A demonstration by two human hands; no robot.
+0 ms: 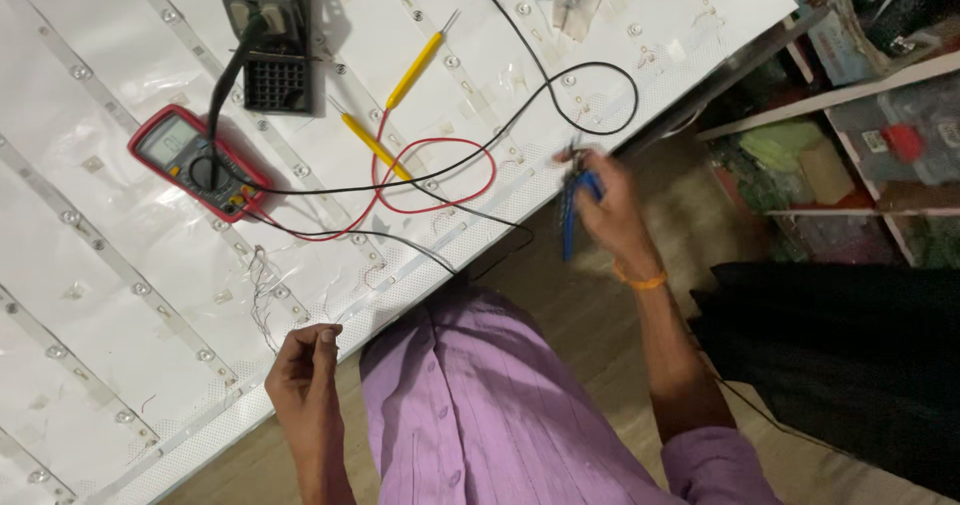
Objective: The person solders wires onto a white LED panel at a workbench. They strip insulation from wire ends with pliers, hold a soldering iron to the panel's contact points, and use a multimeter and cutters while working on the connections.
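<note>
Two bare hands working at the edge of a white backlight panel (90, 295).

Nearest, the left hand (305, 370) is curling its fingers (325, 337) almost shut, thumb and forefinger pinching together on thin wire strands (262, 300) that are trailing up and away from the fingertips onto the panel. Farther out, the right hand (612, 215) is closing around blue-handled pliers (572, 215); the handles are sticking down below the fingers, the tip is blurred, so how the jaws stand cannot be told. Beyond both hands, yellow probes (415, 68) with red and black leads are lying on the panel, a red multimeter (195, 160) is sitting past the left fingers, and a dark grey box (268, 35) is standing farthest off.
</note>
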